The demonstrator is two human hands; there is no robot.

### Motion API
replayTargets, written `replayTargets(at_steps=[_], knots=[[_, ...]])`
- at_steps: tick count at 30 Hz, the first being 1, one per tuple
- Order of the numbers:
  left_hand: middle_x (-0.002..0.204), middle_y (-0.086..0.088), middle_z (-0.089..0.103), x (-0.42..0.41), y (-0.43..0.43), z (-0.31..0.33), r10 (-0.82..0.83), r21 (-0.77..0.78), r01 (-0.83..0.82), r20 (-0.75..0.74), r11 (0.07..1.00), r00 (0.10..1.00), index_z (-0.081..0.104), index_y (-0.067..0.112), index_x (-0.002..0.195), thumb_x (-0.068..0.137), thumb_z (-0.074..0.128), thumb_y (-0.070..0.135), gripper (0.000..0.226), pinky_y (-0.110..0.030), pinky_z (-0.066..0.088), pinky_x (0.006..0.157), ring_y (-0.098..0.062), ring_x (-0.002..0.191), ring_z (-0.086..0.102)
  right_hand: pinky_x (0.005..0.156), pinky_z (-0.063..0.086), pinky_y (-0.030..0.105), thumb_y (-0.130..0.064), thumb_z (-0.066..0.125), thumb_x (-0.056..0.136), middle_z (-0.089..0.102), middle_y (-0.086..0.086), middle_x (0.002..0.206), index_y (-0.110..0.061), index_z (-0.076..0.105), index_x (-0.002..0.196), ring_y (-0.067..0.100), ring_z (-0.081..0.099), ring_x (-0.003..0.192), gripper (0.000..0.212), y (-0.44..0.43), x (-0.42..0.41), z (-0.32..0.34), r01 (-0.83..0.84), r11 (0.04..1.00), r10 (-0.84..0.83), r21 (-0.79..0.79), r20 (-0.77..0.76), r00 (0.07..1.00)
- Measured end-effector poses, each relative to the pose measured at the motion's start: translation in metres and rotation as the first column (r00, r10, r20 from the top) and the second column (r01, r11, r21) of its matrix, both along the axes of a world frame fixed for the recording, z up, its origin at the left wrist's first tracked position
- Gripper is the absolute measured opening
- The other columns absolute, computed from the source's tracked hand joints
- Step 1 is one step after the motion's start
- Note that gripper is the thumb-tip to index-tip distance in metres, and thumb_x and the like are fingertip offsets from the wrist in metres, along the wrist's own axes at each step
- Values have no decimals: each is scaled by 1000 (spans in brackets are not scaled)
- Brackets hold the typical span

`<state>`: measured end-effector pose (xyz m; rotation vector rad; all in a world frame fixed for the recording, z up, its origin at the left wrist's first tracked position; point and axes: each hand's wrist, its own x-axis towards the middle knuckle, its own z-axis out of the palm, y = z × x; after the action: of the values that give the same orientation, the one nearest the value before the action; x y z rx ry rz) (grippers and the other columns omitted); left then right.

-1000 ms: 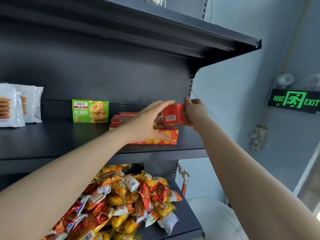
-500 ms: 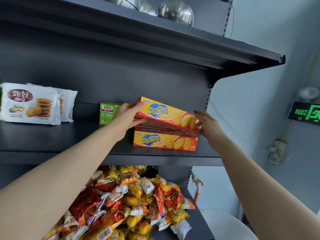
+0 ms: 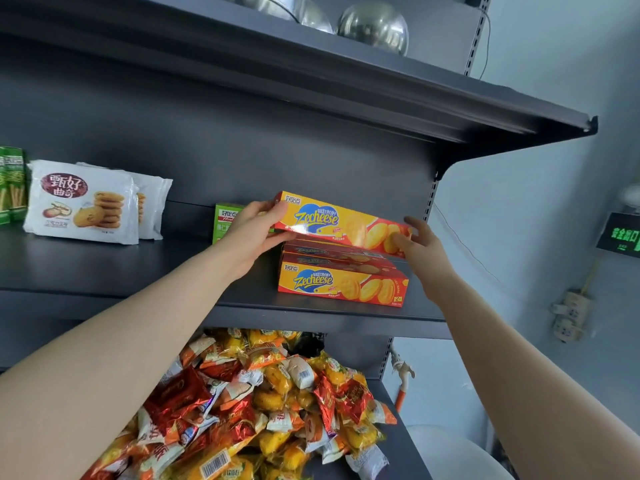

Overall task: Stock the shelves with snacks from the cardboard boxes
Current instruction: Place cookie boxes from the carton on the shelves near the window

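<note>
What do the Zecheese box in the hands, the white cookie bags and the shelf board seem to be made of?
Zecheese box: probably thin paperboard with glossy print; sharp folded edges, a light glare on its face.
White cookie bags: likely soft plastic film, slightly shiny; wrinkles and crimped side seams.
Shelf board: seems painted sheet metal, matte dark grey; thin bent front lip.

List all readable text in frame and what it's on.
"Zecheese", "好吃点": held box.
"Zecheese", "好吃点", "2": front shelf box.
"甄好曲奇": white cookie bag.
"好吃点": green box, rest hidden.
Green wall sign: blurred, cut off.
Wrapper pile, fine print: too small.
</note>
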<state>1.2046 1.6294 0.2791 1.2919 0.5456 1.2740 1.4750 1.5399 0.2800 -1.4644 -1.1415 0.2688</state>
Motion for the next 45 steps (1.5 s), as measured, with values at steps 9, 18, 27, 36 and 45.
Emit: replayTargets(at_steps=[9,18,27,36,45], knots=[[123,5,62,17,2,-1,83,222,-29,-238,975,968,42,19,141,105,40,35,40,-25,48,93,-7,113,59,91,54,33,-29,65,93,62,-11,105,-24,54,134,10,65,97,43,-10,11,10,58,997,-62,44,101,993],[112,16,61,2,-31,-44,310,421,-112,-439,900,843,42,23,137,102,34,52,46,-29,44,90,-8,102,60,75,42,17,-44,57,77,53,0,114,-29,58,119,1,56,92,45,-46,-12,-27,104,985,-134,140,220,966],[115,2,58,-8,-51,-77,439,521,-2,-717,853,542,46,14,135,103,34,49,48,-31,40,78,-21,99,57,82,38,28,-25,63,90,50,1,112,-21,59,121,20,54,98,31,-73,-13,-71,190,981,-159,-44,387,908],[138,-3,57,19,-31,-61,428,468,-73,-720,881,546,35,16,149,100,53,34,56,-27,45,84,-20,118,58,83,43,31,-17,50,95,57,6,123,-23,55,127,21,54,99,33,-30,11,-64,213,966,-137,-147,407,903],[135,0,59,30,-15,-56,384,410,-78,-745,909,546,39,17,147,89,71,33,69,-27,47,87,-9,105,53,80,42,32,-54,44,99,61,1,107,-22,52,130,23,56,98,44,-7,27,-50,205,940,-85,-271,398,914]])
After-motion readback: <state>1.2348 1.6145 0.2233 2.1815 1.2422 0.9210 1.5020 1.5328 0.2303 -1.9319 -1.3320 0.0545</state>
